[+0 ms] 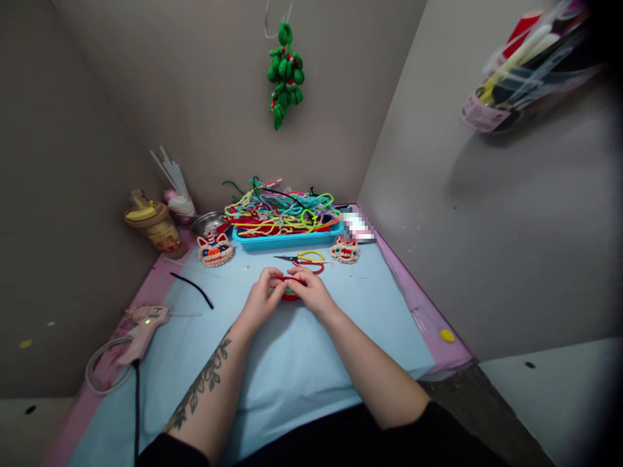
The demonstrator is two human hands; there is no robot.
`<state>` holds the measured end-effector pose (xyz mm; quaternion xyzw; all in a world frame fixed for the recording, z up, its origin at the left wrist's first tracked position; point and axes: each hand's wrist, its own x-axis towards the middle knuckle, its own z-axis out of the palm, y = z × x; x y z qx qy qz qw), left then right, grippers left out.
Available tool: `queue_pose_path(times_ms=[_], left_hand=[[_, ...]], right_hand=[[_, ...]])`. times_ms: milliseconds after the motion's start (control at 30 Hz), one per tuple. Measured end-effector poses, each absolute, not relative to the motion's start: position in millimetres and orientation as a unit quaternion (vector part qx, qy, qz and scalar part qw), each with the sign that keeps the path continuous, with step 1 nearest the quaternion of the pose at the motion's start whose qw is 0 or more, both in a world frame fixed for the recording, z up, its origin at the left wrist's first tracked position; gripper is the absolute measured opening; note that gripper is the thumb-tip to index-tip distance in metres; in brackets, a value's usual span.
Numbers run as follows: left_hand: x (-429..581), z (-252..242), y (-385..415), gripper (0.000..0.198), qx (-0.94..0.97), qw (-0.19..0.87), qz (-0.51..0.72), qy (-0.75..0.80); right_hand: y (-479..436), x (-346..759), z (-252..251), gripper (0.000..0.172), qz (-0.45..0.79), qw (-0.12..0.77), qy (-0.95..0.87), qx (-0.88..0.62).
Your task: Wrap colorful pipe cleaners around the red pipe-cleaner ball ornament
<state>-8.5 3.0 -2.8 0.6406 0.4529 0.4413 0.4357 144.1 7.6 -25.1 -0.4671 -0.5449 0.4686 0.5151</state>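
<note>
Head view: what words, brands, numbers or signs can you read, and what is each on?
No text can be read.
Printed cup: any lettering is too small and blurred.
Pen holder's pink label: too blurred.
Pixelated patch beside the blue tray: unreadable.

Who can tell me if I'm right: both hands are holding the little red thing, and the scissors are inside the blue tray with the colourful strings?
Not quite: the scissors aren't inside the blue tray with the colourful strings. The head view shows them on the light blue cover, in front of the tray. The left hand and right hand do hold the little red thing.
</note>
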Motion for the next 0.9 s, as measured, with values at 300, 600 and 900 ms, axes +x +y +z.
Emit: queue_pose_path(times_ms=[300, 600, 900], left_hand=[[-10.1, -6.5, 11.5, 0.036, 0.452, 0.563, 0.534, 0.44], [-10.8, -7.6, 9.9, 0.026, 0.553, 0.491, 0.497, 0.454], [-19.3, -9.7, 13.4, 0.021, 0.712, 0.332, 0.424, 0.45]], right_hand=[[9.7, 154.8, -27.3, 0.015, 0.376, 0.582, -0.551, -0.466], [3.9, 146.7, -27.6, 0.006, 0.352, 0.547, -0.605, -0.46], [5.4, 150.8, -25.6, 0.005, 0.395, 0.54, -0.586, -0.457]])
